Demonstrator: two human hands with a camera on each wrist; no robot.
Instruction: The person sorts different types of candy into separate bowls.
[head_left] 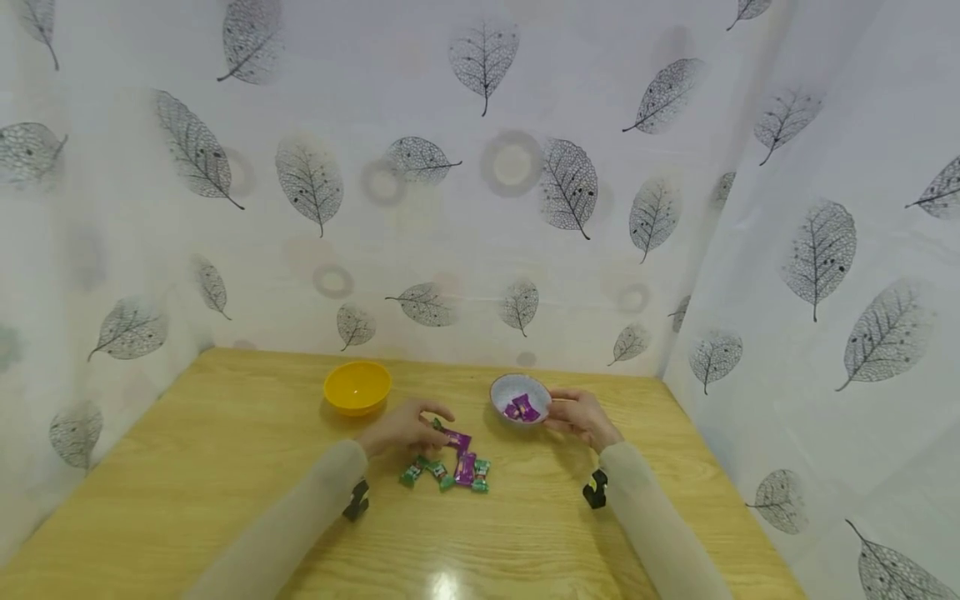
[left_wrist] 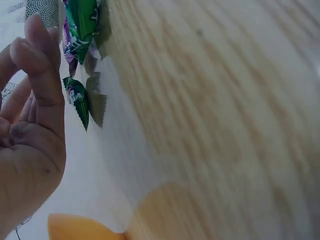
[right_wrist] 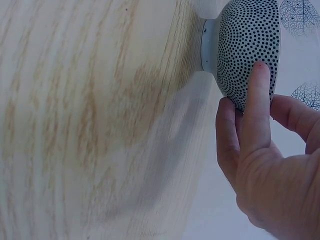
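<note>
My left hand (head_left: 405, 427) hovers at the loose wrapped candies, its fingers loosely bent and the thumb apart from them. Nothing shows in its grasp; in the left wrist view a green candy (left_wrist: 77, 100) lies just beyond the fingers. Several green candies (head_left: 412, 472) and two purple candies (head_left: 465, 469) lie scattered on the table. My right hand (head_left: 581, 414) holds a small white bowl (head_left: 512, 387) by its right side, thumb at the rim and fingers against the outside. Black dots cover that outside in the right wrist view. Purple candies (head_left: 525, 408) lie in the bowl.
A yellow bowl (head_left: 357, 388) stands on the wooden table (head_left: 225, 433) left of and behind my left hand. White curtains (head_left: 450, 225) with a leaf print hang behind the table and along its sides. Dark wrist cameras (head_left: 596, 490) sit at both sleeves.
</note>
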